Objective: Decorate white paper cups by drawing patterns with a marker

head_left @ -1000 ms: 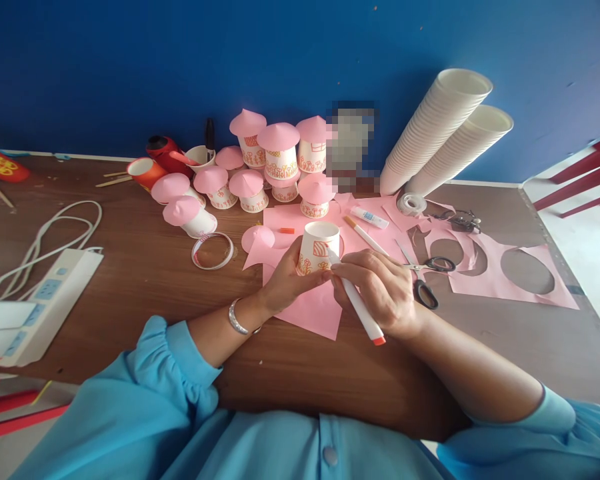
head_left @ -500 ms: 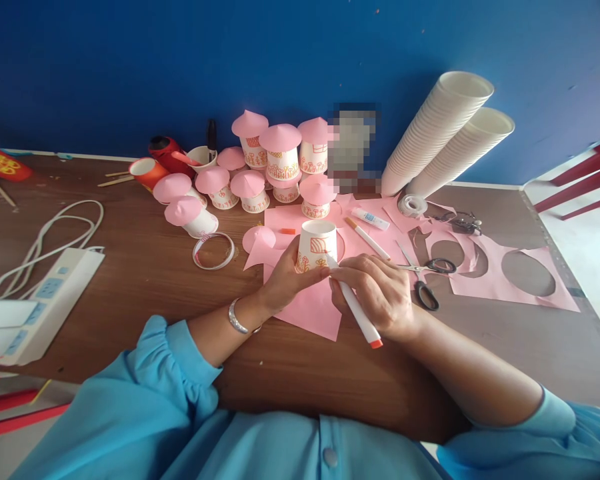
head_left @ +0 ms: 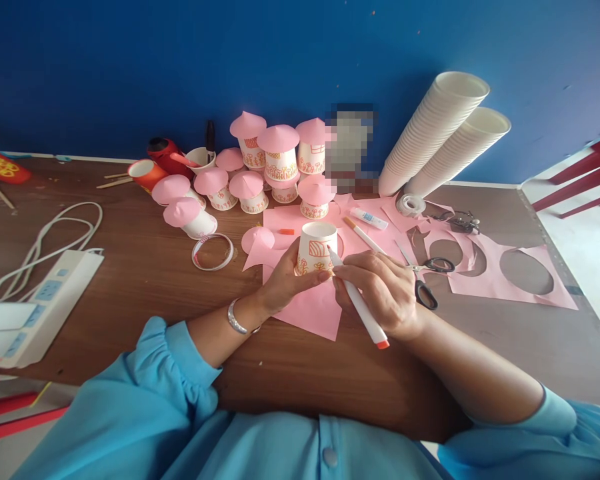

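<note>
My left hand (head_left: 286,283) is closed round a white paper cup (head_left: 319,235), which is held upside down with its base up. Orange lines on the cup's side form a window shape, with small flowers lower down. A white marker with an orange end (head_left: 363,313) sits in my right hand (head_left: 380,290), its tip at or very near the right part of the window. Beneath both hands lie pink paper sheets (head_left: 313,313). Close by are an orange marker cap (head_left: 287,232), a pink paper cone (head_left: 258,240) and a second marker (head_left: 363,235).
Several decorated cups with pink cone roofs (head_left: 279,139) stand toward the blue wall. Two tall stacks of paper cups (head_left: 425,133) lean there. Scissors (head_left: 425,270), a glue bottle (head_left: 369,218) and cut paper (head_left: 525,273) lie right, a tape roll (head_left: 213,252) and power strip (head_left: 55,300) left.
More orange lines show on the right of the cup's window. The marker and my right hand have shifted slightly right. My left hand keeps its hold on the cup.
</note>
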{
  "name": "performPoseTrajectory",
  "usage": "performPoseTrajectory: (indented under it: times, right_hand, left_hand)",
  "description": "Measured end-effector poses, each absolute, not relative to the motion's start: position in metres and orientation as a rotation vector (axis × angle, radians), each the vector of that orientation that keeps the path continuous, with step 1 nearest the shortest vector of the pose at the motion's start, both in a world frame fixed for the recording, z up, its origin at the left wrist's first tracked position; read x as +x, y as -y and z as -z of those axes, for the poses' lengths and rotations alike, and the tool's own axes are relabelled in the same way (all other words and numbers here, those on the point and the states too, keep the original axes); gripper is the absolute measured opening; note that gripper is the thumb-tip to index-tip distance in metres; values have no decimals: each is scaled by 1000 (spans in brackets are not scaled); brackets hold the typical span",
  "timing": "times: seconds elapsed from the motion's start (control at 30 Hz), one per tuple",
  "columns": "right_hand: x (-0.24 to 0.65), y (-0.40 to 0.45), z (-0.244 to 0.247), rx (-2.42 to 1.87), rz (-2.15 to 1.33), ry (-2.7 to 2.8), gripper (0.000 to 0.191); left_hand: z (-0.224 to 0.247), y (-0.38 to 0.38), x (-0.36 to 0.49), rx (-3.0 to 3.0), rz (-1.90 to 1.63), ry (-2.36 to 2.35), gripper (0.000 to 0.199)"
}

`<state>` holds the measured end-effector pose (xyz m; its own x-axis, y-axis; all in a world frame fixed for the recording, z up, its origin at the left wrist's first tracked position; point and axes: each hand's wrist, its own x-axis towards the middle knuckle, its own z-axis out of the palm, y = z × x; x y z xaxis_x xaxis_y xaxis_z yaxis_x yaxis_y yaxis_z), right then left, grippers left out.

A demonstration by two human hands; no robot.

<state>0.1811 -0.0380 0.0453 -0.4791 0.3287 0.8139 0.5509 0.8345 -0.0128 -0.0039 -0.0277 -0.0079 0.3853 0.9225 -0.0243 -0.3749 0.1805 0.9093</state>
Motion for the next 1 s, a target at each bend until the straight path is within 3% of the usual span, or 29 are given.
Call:
performPoseTrajectory:
  times: [1.0]
  right_hand:
    - [179, 41, -40, -672, 315, 2173, 20]
  left_hand:
    - [7, 26, -4, 966, -1047, -712, 45]
